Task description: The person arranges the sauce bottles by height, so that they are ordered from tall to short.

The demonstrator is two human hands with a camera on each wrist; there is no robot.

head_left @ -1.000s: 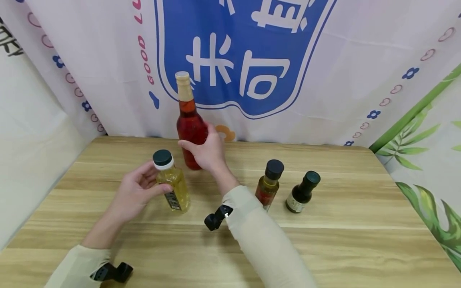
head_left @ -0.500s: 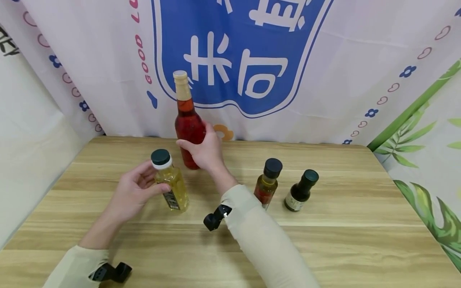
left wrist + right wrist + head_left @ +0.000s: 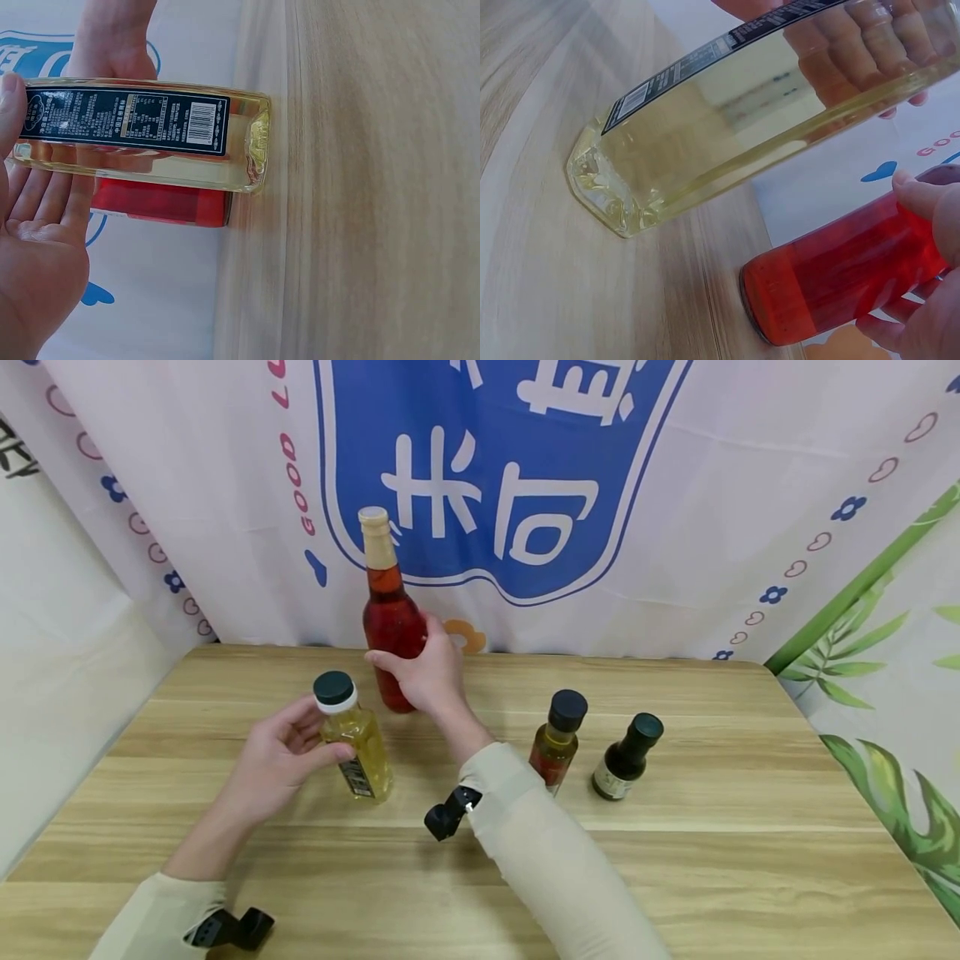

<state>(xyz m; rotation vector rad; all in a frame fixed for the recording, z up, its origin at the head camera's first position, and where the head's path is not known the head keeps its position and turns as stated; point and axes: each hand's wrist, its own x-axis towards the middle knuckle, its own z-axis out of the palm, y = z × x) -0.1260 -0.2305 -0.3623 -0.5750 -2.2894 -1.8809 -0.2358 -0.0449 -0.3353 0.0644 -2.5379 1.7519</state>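
My left hand [image 3: 277, 760] holds a clear square-sided bottle of pale yellow liquid [image 3: 369, 745], thumb on the near side and fingers behind. This bottle has a dark green cap over a white collar, and its black label with a barcode [image 3: 201, 123] faces the left wrist camera. Farther back, my right hand [image 3: 433, 675] grips a tall bottle of red liquid [image 3: 392, 617] around its lower body. Cream foil covers the red bottle's neck and top. Both bottles are upright. In the right wrist view, the left fingers show through the yellow bottle [image 3: 727, 135].
Right of my right forearm stand an oil bottle with a black cap [image 3: 558, 743], partly hidden by the sleeve, and a small dark bottle with a green cap [image 3: 624, 768]. A printed white curtain [image 3: 712, 527] hangs along the back edge of the wooden table [image 3: 750, 760].
Both hands keep their hold on the two bottles, which stay in place. Only the head view has shifted very slightly.
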